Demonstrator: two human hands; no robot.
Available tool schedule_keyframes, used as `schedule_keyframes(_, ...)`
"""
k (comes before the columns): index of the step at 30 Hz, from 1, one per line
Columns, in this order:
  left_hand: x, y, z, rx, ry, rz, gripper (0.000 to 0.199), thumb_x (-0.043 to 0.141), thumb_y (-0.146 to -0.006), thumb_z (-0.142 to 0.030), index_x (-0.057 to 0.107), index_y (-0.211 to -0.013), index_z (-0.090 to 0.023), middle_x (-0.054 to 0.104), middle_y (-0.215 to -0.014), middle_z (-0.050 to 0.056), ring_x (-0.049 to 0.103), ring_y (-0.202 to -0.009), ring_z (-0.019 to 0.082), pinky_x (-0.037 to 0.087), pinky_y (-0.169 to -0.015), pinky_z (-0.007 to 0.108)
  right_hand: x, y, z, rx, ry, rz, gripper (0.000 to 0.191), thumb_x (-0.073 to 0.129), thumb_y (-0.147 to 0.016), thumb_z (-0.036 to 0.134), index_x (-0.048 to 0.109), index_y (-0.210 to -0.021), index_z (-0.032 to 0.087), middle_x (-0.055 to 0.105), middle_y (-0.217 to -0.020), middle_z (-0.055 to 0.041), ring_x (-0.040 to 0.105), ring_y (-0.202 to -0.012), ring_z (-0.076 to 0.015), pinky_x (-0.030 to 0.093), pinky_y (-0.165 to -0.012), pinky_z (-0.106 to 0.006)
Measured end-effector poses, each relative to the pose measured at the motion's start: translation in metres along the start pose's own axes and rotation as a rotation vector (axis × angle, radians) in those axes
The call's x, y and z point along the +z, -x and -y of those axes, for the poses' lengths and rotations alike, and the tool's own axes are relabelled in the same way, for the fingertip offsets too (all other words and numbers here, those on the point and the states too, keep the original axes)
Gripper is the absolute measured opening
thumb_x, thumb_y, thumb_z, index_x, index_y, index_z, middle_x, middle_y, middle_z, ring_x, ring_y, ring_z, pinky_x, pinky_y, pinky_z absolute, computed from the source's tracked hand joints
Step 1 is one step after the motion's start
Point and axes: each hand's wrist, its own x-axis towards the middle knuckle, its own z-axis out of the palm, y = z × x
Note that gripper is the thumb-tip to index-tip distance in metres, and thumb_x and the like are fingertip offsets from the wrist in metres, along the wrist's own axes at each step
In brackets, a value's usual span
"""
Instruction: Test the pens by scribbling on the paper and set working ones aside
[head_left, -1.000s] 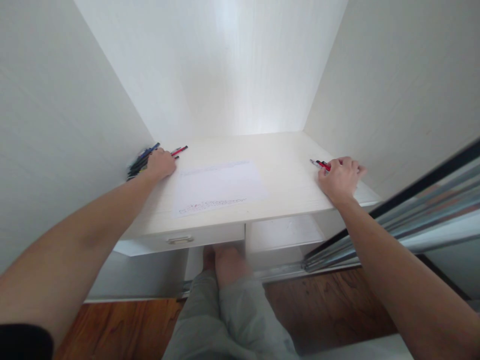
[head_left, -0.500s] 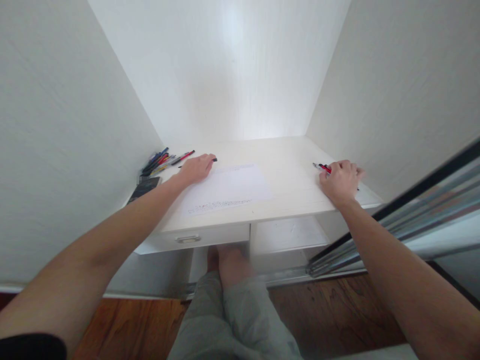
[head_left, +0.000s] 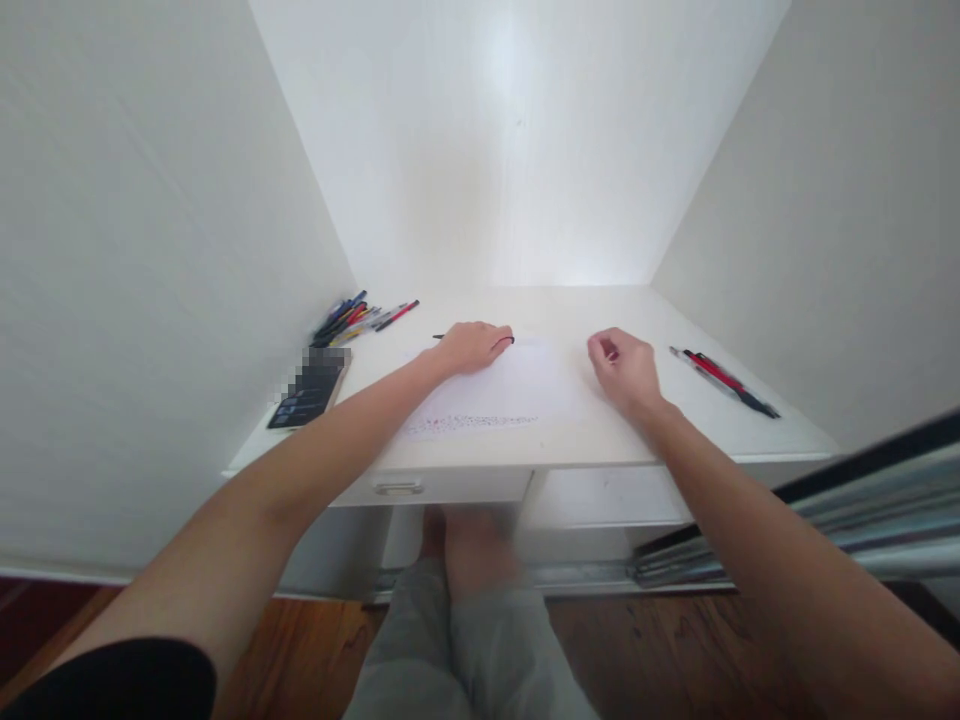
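Observation:
My left hand (head_left: 474,347) is closed around a pen (head_left: 438,337); one dark end pokes out to the left, the other shows by the fingertips on the right, and the middle is hidden. That hand is over the upper part of a white sheet of paper (head_left: 491,390) with small handwriting along its lower edge. My right hand (head_left: 624,364) is above the desk just right of the paper, fingers curled in, no object visible in them. Farther right lie several pens (head_left: 724,378) side by side, one of them red, apart from that hand.
A heap of pens (head_left: 345,318) lies against the left wall, with a red and black pen (head_left: 397,314) beside it. Nearer sits a dark flat device (head_left: 311,390), partly pixelated. Under the white desktop (head_left: 600,440) is a drawer (head_left: 450,487). A metal-framed sliding door (head_left: 862,510) stands at right.
My right hand has let go of the pens at the right and moved left towards the paper. My left hand, still holding its pen, is now farther over the sheet. The view has shifted.

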Motion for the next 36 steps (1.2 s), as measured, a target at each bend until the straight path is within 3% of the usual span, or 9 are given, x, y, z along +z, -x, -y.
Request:
schedule_keyframes(3,0.004,-0.012,0.012,0.000,0.045,-0.064,0.043,0.031,-0.112,-0.042,0.068,-0.125,-0.024,0.076,-0.119,0.010,0.071,-0.110,0.030,0.050,-0.088,0.042,0.048,-0.051,0.045,0.010,-0.278,0.265,0.031,0.054,-0.102,0.044,0.072,-0.103,0.018,0.076,-0.084,-0.0060,0.066,-0.068,-0.0195,0.051,-0.073,-0.033)
schedule_keyframes(6,0.008,-0.015,0.026,-0.028,0.123,-0.127,0.041,0.031,-0.112,-0.035,0.068,-0.123,-0.021,0.075,-0.121,0.012,0.071,-0.108,0.027,0.050,-0.090,0.040,0.086,-0.094,0.075,-0.015,-0.454,0.503,0.040,0.055,-0.103,0.049,0.071,-0.087,0.017,0.074,-0.078,-0.0069,0.062,-0.058,-0.0163,0.050,-0.064,-0.032)
schedule_keyframes(9,0.009,-0.009,0.036,-0.069,0.144,-0.139,0.040,0.031,-0.112,-0.034,0.066,-0.125,-0.020,0.076,-0.117,0.012,0.072,-0.101,0.026,0.051,-0.086,0.039,0.107,-0.110,0.082,-0.017,-0.618,0.522,0.043,0.062,-0.101,0.053,0.072,-0.079,0.017,0.075,-0.079,-0.0083,0.062,-0.059,-0.0149,0.048,-0.059,-0.030)
schedule_keyframes(14,0.008,-0.002,0.034,-0.101,0.071,-0.117,0.044,0.030,-0.113,-0.041,0.067,-0.125,-0.021,0.078,-0.108,0.012,0.072,-0.093,0.029,0.050,-0.075,0.039,0.121,-0.098,0.057,0.032,-0.783,0.484,0.032,0.078,-0.090,0.049,0.078,-0.088,0.018,0.077,-0.082,-0.0075,0.064,-0.065,-0.0143,0.049,-0.061,-0.029)
schedule_keyframes(18,0.008,-0.003,0.028,-0.134,0.047,-0.106,0.047,0.028,-0.113,-0.045,0.067,-0.126,-0.021,0.078,-0.106,0.013,0.072,-0.091,0.029,0.049,-0.074,0.039,0.125,-0.093,0.050,0.159,-0.893,0.472,0.030,0.085,-0.084,0.046,0.078,-0.084,0.017,0.076,-0.077,-0.0069,0.063,-0.066,-0.0135,0.050,-0.062,-0.029)
schedule_keyframes(24,0.000,0.004,0.024,-0.205,0.011,-0.083,0.043,0.032,-0.113,-0.042,0.067,-0.123,-0.019,0.077,-0.107,0.014,0.072,-0.094,0.028,0.048,-0.076,0.038,0.119,-0.091,0.073,0.395,-1.064,0.518,0.015,0.086,-0.082,0.026,0.076,-0.080,0.016,0.078,-0.088,-0.0092,0.068,-0.071,-0.0131,0.053,-0.065,-0.027)
schedule_keyframes(31,-0.014,0.008,0.015,-0.200,-0.028,-0.161,0.046,0.029,-0.112,-0.038,0.070,-0.114,-0.017,0.076,-0.103,0.014,0.070,-0.090,0.028,0.043,-0.071,0.038,0.100,-0.098,0.073,0.444,-1.073,0.507,0.013,0.075,-0.085,0.011,0.073,-0.073,0.015,0.073,-0.075,-0.0067,0.066,-0.067,-0.0118,0.052,-0.065,-0.024)
schedule_keyframes(33,-0.022,0.009,0.013,-0.225,-0.040,-0.221,0.045,0.029,-0.111,-0.036,0.070,-0.111,-0.017,0.075,-0.100,0.014,0.069,-0.088,0.027,0.041,-0.068,0.037,0.086,-0.105,0.062,0.379,-0.936,0.574,0.015,0.077,-0.084,0.014,0.072,-0.070,0.016,0.070,-0.068,-0.0059,0.062,-0.062,-0.0122,0.048,-0.059,-0.025)
schedule_keyframes(36,-0.032,0.010,0.010,-0.276,-0.048,-0.272,0.043,0.031,-0.109,-0.034,0.071,-0.107,-0.018,0.075,-0.095,0.013,0.067,-0.082,0.026,0.039,-0.067,0.037,0.063,-0.113,0.043,0.278,-0.726,0.857,0.016,0.084,-0.079,0.024,0.075,-0.069,0.017,0.070,-0.065,-0.0068,0.059,-0.058,-0.0138,0.046,-0.055,-0.027)
